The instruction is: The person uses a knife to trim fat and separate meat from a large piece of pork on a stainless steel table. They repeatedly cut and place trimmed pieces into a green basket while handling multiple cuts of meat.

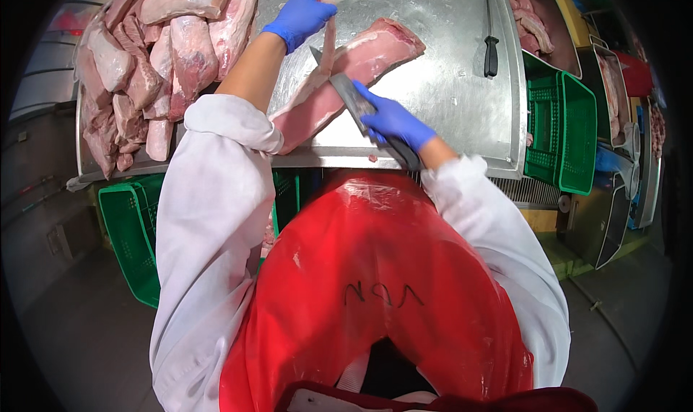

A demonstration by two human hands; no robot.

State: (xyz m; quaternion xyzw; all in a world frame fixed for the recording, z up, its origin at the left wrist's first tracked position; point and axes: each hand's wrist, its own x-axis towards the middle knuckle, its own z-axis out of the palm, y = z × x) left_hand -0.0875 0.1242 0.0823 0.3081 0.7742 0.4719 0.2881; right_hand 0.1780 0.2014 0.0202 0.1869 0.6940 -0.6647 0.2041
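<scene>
A long pink slab of raw meat (379, 53) lies slantwise on the metal work table (462, 116). My left hand (302, 18), in a blue glove, is closed on the upper end of a thin pale strip of meat (330, 42) and holds it up off the slab. Gloved in blue as well, my right hand (397, 121) grips a knife (350, 103) with a dark handle. The blade crosses the slab at the foot of the strip, its tip pointing up and left past it. How deep its edge sits is hidden.
A large heap of raw meat pieces (191, 47) covers the table's left side. A second knife (491, 54) lies at the right. Green crates (559, 130) stand beside and below the table (130, 231). More meat (530, 25) sits in a tray at the far right.
</scene>
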